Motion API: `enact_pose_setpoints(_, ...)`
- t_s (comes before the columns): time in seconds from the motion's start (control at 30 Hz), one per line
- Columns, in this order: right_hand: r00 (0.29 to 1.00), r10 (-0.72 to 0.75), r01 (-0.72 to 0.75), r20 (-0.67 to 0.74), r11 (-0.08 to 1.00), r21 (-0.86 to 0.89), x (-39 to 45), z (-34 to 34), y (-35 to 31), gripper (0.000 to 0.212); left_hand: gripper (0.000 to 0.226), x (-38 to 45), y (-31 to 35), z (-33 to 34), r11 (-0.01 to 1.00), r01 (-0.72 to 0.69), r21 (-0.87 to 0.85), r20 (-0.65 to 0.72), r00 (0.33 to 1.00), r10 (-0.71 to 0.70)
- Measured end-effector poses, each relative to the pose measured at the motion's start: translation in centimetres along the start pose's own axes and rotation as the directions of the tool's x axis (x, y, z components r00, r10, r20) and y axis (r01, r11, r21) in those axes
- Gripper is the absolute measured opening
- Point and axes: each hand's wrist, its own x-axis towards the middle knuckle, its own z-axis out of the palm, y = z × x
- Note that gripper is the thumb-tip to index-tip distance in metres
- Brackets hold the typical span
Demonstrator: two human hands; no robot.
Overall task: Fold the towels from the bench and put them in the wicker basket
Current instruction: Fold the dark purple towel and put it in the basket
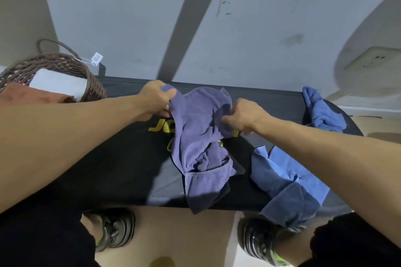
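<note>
I saw my left hand [155, 98] and right hand [243, 115] both pinching the top edge of the purple towel [201, 143] over the middle of the bench [121, 158]. It hung crumpled toward the near edge, long axis running away from me.

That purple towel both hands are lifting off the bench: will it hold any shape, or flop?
Likely floppy: the purple towel sags in bunched folds between the left hand and right hand. Probably light, since pinched edges carry it. Its lower end drapes over the bench edge, so it may drag.
</note>
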Motion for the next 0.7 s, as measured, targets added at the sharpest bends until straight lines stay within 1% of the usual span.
enact_pose_setpoints(0.03,1.0,0.022,-0.021,-0.015,0.998,0.061,0.7,-0.2,0.3,0.035,0.015,0.2,0.1,0.0,0.998,0.02,-0.055,-0.009,1.0,-0.02)
enact_pose_setpoints(0.07,0.998,0.06,-0.061,0.012,0.991,0.119,1.2,-0.1,0.7,0.039,0.013,0.3,0.3,-0.1,0.995,0.035,-0.092,-0.024,0.999,-0.038)
enact_pose_setpoints(0.1,0.995,0.089,-0.095,0.05,0.986,0.135,1.4,0.2,0.9,0.04,0.012,0.5,0.5,-0.2,0.993,0.052,-0.11,-0.042,0.998,-0.057)
enact_pose_setpoints(0.13,0.993,0.1,-0.107,0.063,0.987,0.116,1.7,0.6,1.2,0.037,0.016,0.7,0.6,-0.3,0.99,0.077,-0.116,-0.063,0.994,-0.085)
enact_pose_setpoints(0.17,0.994,0.098,-0.101,0.045,0.991,0.086,2.2,1.1,1.5,0.032,0.023,1.0,0.6,-0.6,0.988,0.106,-0.112,-0.097,0.988,-0.117)
enact_pose_setpoints(0.2,0.996,0.088,-0.088,0.007,0.994,0.058,2.7,1.3,1.4,0.027,0.029,1.4,0.6,-0.9,0.986,0.138,-0.092,-0.143,0.978,-0.15)
enact_pose_setpoints(0.27,0.996,0.063,-0.061,-0.057,0.997,0.051,3.4,1.2,1.0,0.019,0.036,2.1,0.7,-1.8,0.98,0.192,-0.046,-0.299,0.934,-0.197)
enact_pose_setpoints(0.3,0.996,0.059,-0.055,-0.06,0.997,0.062,3.8,1.0,0.8,0.018,0.038,2.4,0.7,-2.3,0.98,0.193,-0.054,-0.361,0.911,-0.2)
enact_pose_setpoints(0.33,0.997,0.061,-0.057,-0.051,0.996,0.072,4.0,0.8,0.6,0.019,0.038,2.5,0.8,-2.7,0.976,0.192,-0.1,-0.388,0.896,-0.216)
enact_pose_setpoints(0.37,0.997,0.07,-0.067,-0.033,0.995,0.08,4.1,0.7,0.6,0.022,0.035,2.3,0.7,-2.9,0.97,0.195,-0.148,-0.371,0.898,-0.237)
enact_pose_setpoints(0.4,0.996,0.092,-0.09,-0.016,0.991,0.104,4.2,0.9,0.7,0.026,0.032,1.8,0.6,-3.0,0.96,0.231,-0.16,-0.321,0.907,-0.271)
enact_pose_setpoints(0.43,0.994,0.112,-0.111,0.002,0.986,0.127,4.3,1.1,0.8,0.03,0.033,1.3,0.3,-3.0,0.946,0.306,-0.108,-0.242,0.915,-0.324)
enact_pose_setpoints(0.47,0.992,0.127,-0.127,0.01,0.981,0.149,4.3,1.5,0.8,0.033,0.036,0.6,-0.3,-2.9,0.916,0.4,-0.014,-0.146,0.906,-0.398)
enact_pose_setpoints(0.53,0.993,0.118,-0.116,-0.014,0.988,0.105,4.4,2.3,0.6,0.036,0.043,-0.8,-1.8,-2.2,0.815,0.543,0.202,0.013,0.831,-0.556)
enact_pose_setpoints(0.57,0.994,0.11,-0.108,-0.026,0.992,0.07,4.5,2.7,0.5,0.036,0.042,-1.4,-2.4,-1.7,0.776,0.563,0.285,0.055,0.799,-0.599)
enact_pose_setpoints(0.6,0.994,0.109,-0.107,-0.028,0.993,0.052,4.6,2.9,0.3,0.038,0.039,-1.8,-2.9,-1.1,0.764,0.547,0.343,0.074,0.795,-0.602)
enact_pose_setpoints(0.63,0.994,0.104,-0.103,-0.02,0.994,0.046,4.6,3.0,0.1,0.033,0.033,-2.2,-3.4,-0.4,0.777,0.514,0.365,0.078,0.814,-0.575)
enact_pose_setpoints(0.67,0.996,0.09,-0.089,-0.017,0.995,0.04,4.6,3.0,-0.1,0.025,0.027,-2.3,-3.8,0.1,0.808,0.474,0.35,0.076,0.846,-0.528)
enact_pose_setpoints(0.7,0.997,0.071,-0.071,-0.016,0.997,0.028,4.5,2.9,-0.3,0.022,0.021,-2.4,-4.0,0.4,0.844,0.436,0.312,0.078,0.874,-0.48)
